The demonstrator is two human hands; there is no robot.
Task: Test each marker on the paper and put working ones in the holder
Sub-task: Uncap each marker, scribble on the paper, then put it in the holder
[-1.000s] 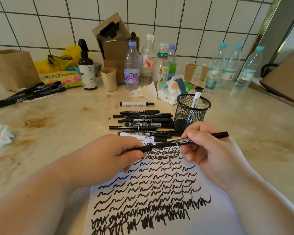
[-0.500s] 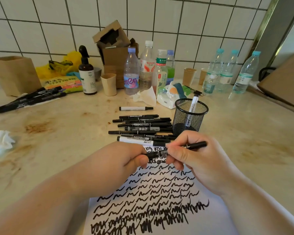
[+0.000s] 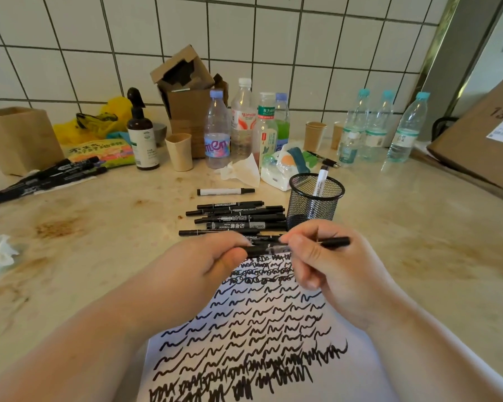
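head view: just below the middle of the frame both hands hold one black marker (image 3: 276, 249) level above the top edge of the paper (image 3: 357, 369). the left hand (image 3: 204, 274) curls round its left end, the right hand (image 3: 331, 271) pinches the barrel with thumb and forefinger, the right end sticking out past the knuckles. held across like this, it looks like a cap being pushed on or pulled off; which one cannot be told. the paper, lower middle, is nearly filled with black squiggles, so bare space for a new stroke is scarce.

just above the hands lies a row of black markers (image 3: 238, 219), with a white-barrelled marker (image 3: 224, 192) apart above it. the mesh holder (image 3: 317, 204), right of the row and close to the right hand, holds one white marker (image 3: 321, 181) standing tilted. nothing blocks the short way to it.

upper left, another bunch of black markers (image 3: 47, 178) rests near a brown box (image 3: 18, 137). bottles (image 3: 246, 120), cups and crumpled tissue crowd the tiled wall behind.
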